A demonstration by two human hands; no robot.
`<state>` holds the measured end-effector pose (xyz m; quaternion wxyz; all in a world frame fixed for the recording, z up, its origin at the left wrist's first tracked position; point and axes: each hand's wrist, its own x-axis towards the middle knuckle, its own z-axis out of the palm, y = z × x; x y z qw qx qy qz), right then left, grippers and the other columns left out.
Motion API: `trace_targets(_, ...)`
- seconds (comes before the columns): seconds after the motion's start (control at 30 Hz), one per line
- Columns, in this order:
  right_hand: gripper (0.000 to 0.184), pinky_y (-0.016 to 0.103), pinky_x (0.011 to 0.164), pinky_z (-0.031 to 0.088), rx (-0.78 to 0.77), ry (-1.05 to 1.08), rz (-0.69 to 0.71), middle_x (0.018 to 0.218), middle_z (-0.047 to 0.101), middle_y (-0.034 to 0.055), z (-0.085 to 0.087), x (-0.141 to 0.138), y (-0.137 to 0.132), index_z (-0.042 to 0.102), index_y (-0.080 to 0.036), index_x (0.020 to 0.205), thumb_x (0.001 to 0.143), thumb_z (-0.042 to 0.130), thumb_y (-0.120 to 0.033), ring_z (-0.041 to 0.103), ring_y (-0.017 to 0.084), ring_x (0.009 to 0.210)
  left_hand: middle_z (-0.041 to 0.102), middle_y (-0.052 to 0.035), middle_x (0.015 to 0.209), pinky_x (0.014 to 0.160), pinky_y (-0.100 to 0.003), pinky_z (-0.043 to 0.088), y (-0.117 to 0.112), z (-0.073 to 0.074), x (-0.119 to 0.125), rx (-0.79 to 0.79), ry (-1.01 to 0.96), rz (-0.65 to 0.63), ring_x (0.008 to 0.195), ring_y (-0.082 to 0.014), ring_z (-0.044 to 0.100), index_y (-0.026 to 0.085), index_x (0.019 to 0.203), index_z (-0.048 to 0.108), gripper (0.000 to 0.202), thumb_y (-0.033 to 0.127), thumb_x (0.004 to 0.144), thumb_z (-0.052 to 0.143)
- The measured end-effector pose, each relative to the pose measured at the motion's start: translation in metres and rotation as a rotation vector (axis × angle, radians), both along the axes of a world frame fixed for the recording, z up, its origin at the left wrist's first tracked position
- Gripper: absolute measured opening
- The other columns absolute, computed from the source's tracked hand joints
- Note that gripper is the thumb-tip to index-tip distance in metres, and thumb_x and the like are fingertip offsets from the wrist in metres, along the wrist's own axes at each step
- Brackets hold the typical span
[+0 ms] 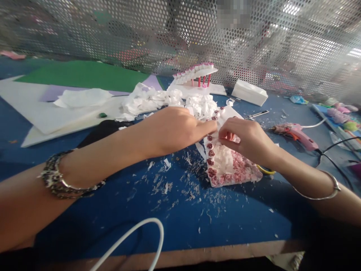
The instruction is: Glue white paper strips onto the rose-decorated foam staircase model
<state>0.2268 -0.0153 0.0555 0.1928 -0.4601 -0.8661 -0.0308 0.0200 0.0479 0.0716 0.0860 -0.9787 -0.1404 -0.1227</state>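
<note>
A small white panel [224, 162] lies on the blue table, bordered with dark red paper roses [211, 153] down its left side and pink roses [239, 165] at the bottom and right. My left hand [180, 130] reaches over its upper left edge, one finger stretched to the roses there; its other fingers are hidden. Above the panel's upper middle, my right hand [244, 137] has its fingertips pinched together. Whatever is between them is too small to make out. Beneath my right forearm shows a yellow ring-shaped handle [266, 170].
A pink glue gun [301, 135] with cables lies at right, near tweezers [258, 114]. Crumpled white strips [152, 98] are heaped behind my left hand. Farther back are a white model on red posts [197, 77], a white block [249, 92] and green sheet [81, 75]. A white cable [141, 226] loops in front.
</note>
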Motion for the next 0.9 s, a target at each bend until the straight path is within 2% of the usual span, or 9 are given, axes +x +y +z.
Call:
trace_targets(0.07,0.013,0.024,0.062,0.039,-0.025,-0.028,-0.017,0.075,0.056,0.0022,0.0,-0.002,-0.002,0.057,-0.014,0.079,0.083,0.048,-0.022,0.048,0.009,0.066,0.06,-0.0054,0.059,0.051,-0.028,0.033,0.0,-0.001,0.001,0.151,0.102,0.04,0.052,-0.016,0.052,0.019,0.096,0.057,0.026,0.023,0.089,0.032)
trace_targets(0.13,0.018,0.025,0.062,0.038,-0.056,-0.072,-0.028,0.079,0.056,0.0044,0.001,-0.004,-0.004,0.059,-0.013,0.081,0.085,0.044,-0.023,0.048,0.009,0.067,0.06,-0.0055,0.059,0.049,-0.027,0.032,-0.001,-0.001,0.002,0.225,0.161,0.057,0.053,-0.0164,0.053,0.018,0.094,0.055,0.024,0.022,0.088,0.032)
trace_targets(0.23,0.025,0.025,0.06,0.036,-0.075,-0.191,-0.044,0.082,0.055,0.0069,0.003,-0.008,-0.007,0.062,-0.013,0.083,0.087,0.039,-0.02,0.046,0.009,0.067,0.058,-0.0055,0.055,0.046,-0.027,0.031,-0.003,0.0,0.003,0.244,0.185,0.065,0.052,-0.0172,0.054,0.017,0.092,0.054,0.024,0.021,0.088,0.031)
trace_targets(0.4,0.024,0.024,0.052,0.028,0.008,-0.346,-0.085,0.079,0.052,0.0051,0.002,-0.01,-0.009,0.061,-0.014,0.079,0.086,0.039,-0.017,0.035,0.007,0.06,0.054,-0.0033,0.049,0.043,-0.027,0.026,-0.001,0.0,0.002,0.233,0.161,0.025,0.047,-0.0166,0.051,0.015,0.094,0.052,0.027,0.027,0.09,0.028)
trace_targets(0.5,0.025,0.024,0.053,0.029,0.001,-0.287,-0.061,0.079,0.052,0.0046,0.002,-0.007,-0.009,0.06,-0.015,0.077,0.088,0.039,-0.02,0.037,0.007,0.06,0.055,-0.0022,0.052,0.044,-0.026,0.025,0.0,0.0,0.001,0.191,0.147,-0.009,0.046,-0.0149,0.05,0.016,0.093,0.052,0.025,0.027,0.09,0.029)
trace_targets(0.63,0.022,0.024,0.06,0.035,-0.007,-0.165,-0.04,0.081,0.054,0.0056,0.004,-0.004,-0.007,0.059,-0.014,0.08,0.088,0.04,-0.022,0.046,0.01,0.069,0.055,-0.0025,0.052,0.046,-0.026,0.026,-0.001,0.002,0.002,0.149,0.157,0.033,0.045,-0.0134,0.047,0.019,0.083,0.054,0.033,0.036,0.092,0.028)
trace_targets(0.7,0.018,0.025,0.062,0.036,0.018,-0.136,-0.045,0.079,0.054,0.0047,0.004,-0.005,-0.006,0.057,-0.014,0.079,0.086,0.042,-0.02,0.048,0.01,0.07,0.056,-0.0031,0.053,0.047,-0.027,0.027,-0.002,0.003,0.003,0.137,0.155,0.042,0.045,-0.0135,0.047,0.019,0.082,0.055,0.031,0.034,0.091,0.029)
trace_targets(0.9,0.015,0.024,0.058,0.036,-0.001,-0.103,-0.08,0.074,0.053,0.0031,-0.003,-0.011,-0.005,0.053,-0.014,0.076,0.084,0.041,-0.02,0.045,0.009,0.063,0.055,-0.0031,0.054,0.046,-0.028,0.025,-0.001,-0.002,0.0,0.21,0.122,0.03,0.047,-0.0152,0.047,0.019,0.101,0.052,0.025,0.024,0.089,0.031)
